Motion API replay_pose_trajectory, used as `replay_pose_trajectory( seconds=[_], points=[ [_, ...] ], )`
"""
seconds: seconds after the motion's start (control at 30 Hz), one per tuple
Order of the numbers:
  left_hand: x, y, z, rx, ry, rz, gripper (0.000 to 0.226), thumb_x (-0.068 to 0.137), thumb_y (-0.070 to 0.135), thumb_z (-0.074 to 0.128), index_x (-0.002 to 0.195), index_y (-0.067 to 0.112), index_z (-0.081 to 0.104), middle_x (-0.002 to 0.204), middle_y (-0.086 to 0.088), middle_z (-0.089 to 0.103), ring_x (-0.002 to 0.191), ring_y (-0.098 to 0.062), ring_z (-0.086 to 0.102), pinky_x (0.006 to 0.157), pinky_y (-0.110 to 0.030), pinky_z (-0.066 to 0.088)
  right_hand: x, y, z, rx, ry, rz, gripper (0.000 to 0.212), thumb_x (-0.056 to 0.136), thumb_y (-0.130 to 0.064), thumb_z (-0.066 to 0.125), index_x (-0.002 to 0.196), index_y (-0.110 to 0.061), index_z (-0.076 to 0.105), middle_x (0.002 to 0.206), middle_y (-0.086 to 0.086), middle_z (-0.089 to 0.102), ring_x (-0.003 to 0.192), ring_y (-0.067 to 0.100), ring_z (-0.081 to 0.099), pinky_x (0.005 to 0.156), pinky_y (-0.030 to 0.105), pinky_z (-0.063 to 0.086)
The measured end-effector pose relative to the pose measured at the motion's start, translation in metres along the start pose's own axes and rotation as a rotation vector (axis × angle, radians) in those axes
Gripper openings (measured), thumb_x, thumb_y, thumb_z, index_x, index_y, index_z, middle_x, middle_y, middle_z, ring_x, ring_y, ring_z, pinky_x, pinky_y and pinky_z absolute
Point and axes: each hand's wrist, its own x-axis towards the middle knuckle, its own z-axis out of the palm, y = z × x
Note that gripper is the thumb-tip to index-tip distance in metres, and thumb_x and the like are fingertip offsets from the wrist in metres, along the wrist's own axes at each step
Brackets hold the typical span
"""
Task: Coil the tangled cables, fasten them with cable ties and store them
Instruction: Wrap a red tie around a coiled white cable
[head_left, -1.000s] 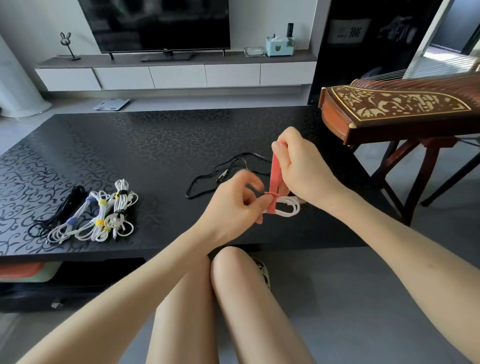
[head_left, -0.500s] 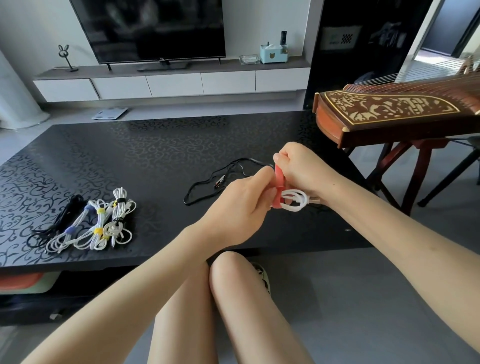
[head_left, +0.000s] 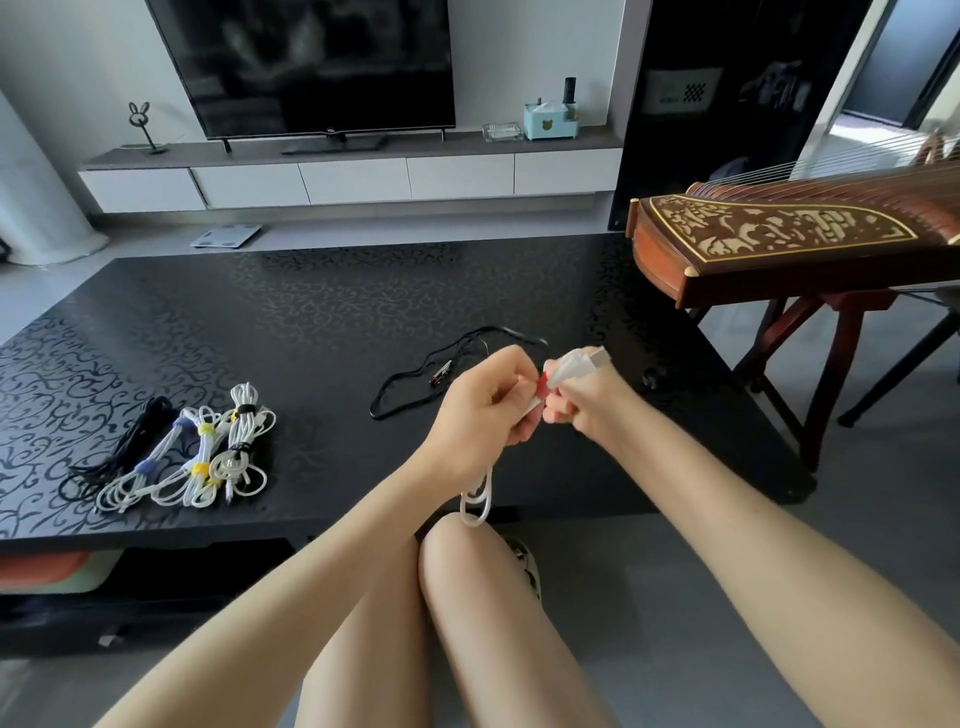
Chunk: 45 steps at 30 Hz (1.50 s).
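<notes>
The left hand (head_left: 480, 415) hides most of the tie (head_left: 542, 385) and cable (head_left: 574, 366); at 2 o'clock the zither (head_left: 779, 234) is cropped.

Both arms reach in from the bottom corners and meet near the middle of the frame. The left hand (head_left: 485, 408) is curled like a fist around a white cable (head_left: 477, 499). The right hand (head_left: 589, 402) touches it, fingers bent, pinching the same cable.

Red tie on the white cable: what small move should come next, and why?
Probably wrap the red tie snug and press it closed: left hand pinches it, right hand grips the white cable, whose loops hang below.
</notes>
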Motion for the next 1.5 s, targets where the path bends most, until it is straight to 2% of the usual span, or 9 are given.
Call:
replay_pose_trajectory(
  seconds=[0.1, 0.3, 0.57, 0.73, 0.87, 1.0, 1.3, 1.43, 1.5],
  points=[
    [0.002, -0.009, -0.009, -0.072, -0.024, -0.118, 0.014, 0.096, 0.009, 0.047, 0.082, 0.009, 0.048, 0.063, 0.000, 0.057, 0.046, -0.005, 0.043, 0.037, -0.017, 0.023, 0.000, 0.023, 0.002, 0.072, 0.018, 0.164, 0.033, 0.087, 0.011, 0.024, 0.065, -0.007, 0.040, 0.047, 0.004, 0.033, 0.027, 0.008, 0.021, 0.035, 0.018, 0.025],
    [0.008, -0.022, -0.018, -0.020, 0.177, -0.039, 0.012, 0.092, 0.002, 0.055, 0.080, 0.006, 0.057, 0.065, 0.001, 0.066, 0.051, -0.005, 0.054, 0.046, -0.012, 0.038, -0.021, 0.036, -0.010, 0.075, -0.137, 0.262, 0.035, 0.092, 0.006, 0.024, 0.086, 0.000, 0.058, 0.054, 0.003, 0.039, 0.032, 0.008, 0.025, 0.034, 0.020, 0.030],
    [0.009, -0.038, -0.010, 0.266, 0.250, 0.073, 0.023, 0.090, 0.008, 0.059, 0.069, 0.016, 0.055, 0.061, -0.006, 0.061, 0.050, -0.006, 0.041, 0.051, -0.023, 0.036, -0.070, 0.021, -0.014, 0.155, -0.521, 0.271, 0.038, 0.093, 0.004, 0.022, 0.086, -0.003, 0.059, 0.044, 0.000, 0.034, 0.027, 0.006, 0.022, 0.032, 0.019, 0.026],
    [-0.001, -0.036, -0.005, 0.487, 0.110, 0.364, 0.021, 0.083, -0.004, 0.055, 0.065, 0.005, 0.050, 0.057, 0.006, 0.040, 0.056, -0.013, 0.035, 0.049, -0.020, 0.026, -0.057, -0.013, -0.021, 0.427, -0.560, 0.388, 0.038, 0.096, 0.003, 0.020, 0.088, -0.001, 0.057, 0.041, -0.004, 0.035, 0.022, 0.003, 0.025, 0.026, 0.014, 0.027],
    [-0.006, -0.037, -0.010, 0.424, 0.051, 0.412, 0.007, 0.084, 0.006, 0.062, 0.079, 0.003, 0.062, 0.066, -0.005, 0.060, 0.058, -0.017, 0.049, 0.054, -0.023, 0.039, -0.050, -0.023, -0.019, 0.586, -0.571, 0.524, 0.039, 0.099, 0.001, 0.021, 0.088, 0.001, 0.058, 0.040, -0.003, 0.038, 0.019, 0.004, 0.027, 0.024, 0.013, 0.028],
    [-0.005, -0.039, -0.009, 0.457, 0.118, 0.415, 0.017, 0.083, 0.006, 0.067, 0.071, -0.004, 0.060, 0.057, -0.011, 0.054, 0.056, -0.021, 0.043, 0.052, -0.020, 0.033, -0.047, -0.021, -0.015, 0.789, -0.497, 0.585, 0.036, 0.096, 0.003, 0.025, 0.090, 0.005, 0.061, 0.041, 0.000, 0.040, 0.020, 0.004, 0.029, 0.025, 0.015, 0.031],
    [-0.004, -0.028, -0.004, -0.107, 0.049, -0.066, 0.020, 0.091, 0.005, 0.059, 0.071, 0.009, 0.059, 0.059, 0.002, 0.063, 0.046, -0.005, 0.048, 0.043, -0.010, 0.035, -0.048, -0.009, -0.041, 0.498, -0.551, 0.203, 0.034, 0.094, -0.010, 0.040, 0.118, 0.002, 0.061, 0.043, -0.001, 0.042, 0.022, 0.004, 0.025, 0.025, 0.014, 0.026],
    [-0.006, -0.032, -0.008, -0.083, 0.007, -0.139, 0.018, 0.092, 0.007, 0.059, 0.074, 0.006, 0.060, 0.062, -0.004, 0.063, 0.051, -0.012, 0.050, 0.045, -0.015, 0.036, -0.042, -0.002, -0.056, 0.733, -0.578, 0.127, 0.044, 0.089, -0.023, 0.046, 0.128, -0.004, 0.053, 0.042, -0.001, 0.047, 0.022, 0.004, 0.025, 0.025, 0.012, 0.026],
    [-0.008, -0.035, -0.014, -0.126, -0.011, -0.222, 0.020, 0.092, 0.014, 0.060, 0.073, 0.010, 0.061, 0.062, -0.001, 0.063, 0.045, -0.007, 0.045, 0.038, -0.015, 0.029, -0.035, 0.003, -0.060, 0.601, -0.422, 0.002, 0.035, 0.092, -0.017, 0.047, 0.122, -0.004, 0.061, 0.047, 0.000, 0.048, 0.026, 0.004, 0.027, 0.028, 0.015, 0.027]
  ],
)
